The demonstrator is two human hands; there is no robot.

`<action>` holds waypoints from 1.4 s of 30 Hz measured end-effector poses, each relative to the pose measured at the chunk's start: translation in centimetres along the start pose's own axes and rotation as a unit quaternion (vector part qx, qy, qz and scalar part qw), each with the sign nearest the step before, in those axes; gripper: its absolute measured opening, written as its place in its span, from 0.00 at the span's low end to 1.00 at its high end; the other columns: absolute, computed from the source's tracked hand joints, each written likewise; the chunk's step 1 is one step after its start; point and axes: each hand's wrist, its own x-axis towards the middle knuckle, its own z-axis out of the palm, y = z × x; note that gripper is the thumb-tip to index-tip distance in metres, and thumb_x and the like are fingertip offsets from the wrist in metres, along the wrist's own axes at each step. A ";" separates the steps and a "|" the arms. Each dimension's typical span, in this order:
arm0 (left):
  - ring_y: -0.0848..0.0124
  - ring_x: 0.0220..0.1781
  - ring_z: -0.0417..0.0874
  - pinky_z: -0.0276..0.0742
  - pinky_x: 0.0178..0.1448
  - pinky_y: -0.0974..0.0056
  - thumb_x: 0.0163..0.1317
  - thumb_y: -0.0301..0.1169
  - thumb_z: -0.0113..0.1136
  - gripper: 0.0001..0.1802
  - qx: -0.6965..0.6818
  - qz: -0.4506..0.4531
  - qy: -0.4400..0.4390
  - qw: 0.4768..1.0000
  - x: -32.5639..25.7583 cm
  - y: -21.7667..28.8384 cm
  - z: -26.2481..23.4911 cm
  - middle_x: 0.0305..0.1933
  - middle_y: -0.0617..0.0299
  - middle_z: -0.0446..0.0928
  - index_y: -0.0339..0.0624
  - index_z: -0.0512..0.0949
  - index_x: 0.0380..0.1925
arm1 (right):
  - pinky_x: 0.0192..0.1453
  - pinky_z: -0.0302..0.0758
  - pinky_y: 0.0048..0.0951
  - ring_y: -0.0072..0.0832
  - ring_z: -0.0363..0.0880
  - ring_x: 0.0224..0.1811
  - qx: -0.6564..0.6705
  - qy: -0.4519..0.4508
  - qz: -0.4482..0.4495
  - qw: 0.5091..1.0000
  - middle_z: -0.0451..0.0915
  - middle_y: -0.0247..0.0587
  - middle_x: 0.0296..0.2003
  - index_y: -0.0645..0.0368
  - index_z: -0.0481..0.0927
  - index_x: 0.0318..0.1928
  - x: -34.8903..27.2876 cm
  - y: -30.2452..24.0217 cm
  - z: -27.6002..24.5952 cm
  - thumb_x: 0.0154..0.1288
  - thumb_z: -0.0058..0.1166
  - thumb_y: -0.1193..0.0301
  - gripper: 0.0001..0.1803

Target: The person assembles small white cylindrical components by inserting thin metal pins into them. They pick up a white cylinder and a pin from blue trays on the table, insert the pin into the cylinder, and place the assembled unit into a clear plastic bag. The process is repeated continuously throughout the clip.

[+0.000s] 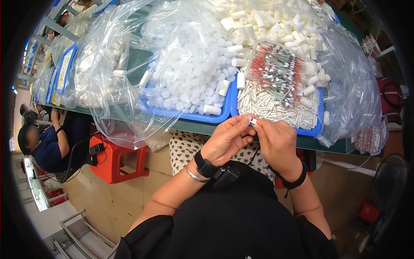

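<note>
Just in front of the right-hand blue tray [320, 123], a small white piece [253, 121] is pinched at the fingertips of both hands. My left hand [226, 140] holds it between thumb and forefinger, the other fingers curled below. My right hand [277, 142] closes on it from the other side, covering part of it. The piece's exact kind is too small to tell. Beyond my fingers, thin white tubes [252, 103] fill the tray. A clear plastic box [261, 47] of small red-and-green wired parts [280, 71] rests on them.
Translucent discs [189, 82] fill another blue tray [207, 117] at left. Thick white cylinders [276, 21] are heaped behind. Clear plastic bags [351, 82] drape the green table [198, 126] on both sides. A red stool [110, 162] and a seated person [47, 144] are at left.
</note>
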 end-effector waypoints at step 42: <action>0.72 0.45 0.80 0.78 0.53 0.68 0.70 0.39 0.52 0.24 0.113 0.134 0.113 0.978 -1.6 3.0 1.4 0.47 0.55 0.78 0.35 0.68 0.60 | 0.25 0.73 0.39 0.45 0.80 0.23 -0.117 -0.072 0.095 0.986 0.79 0.49 0.20 0.60 0.80 0.42 4.1 2.8 3.3 0.63 0.57 0.70 0.09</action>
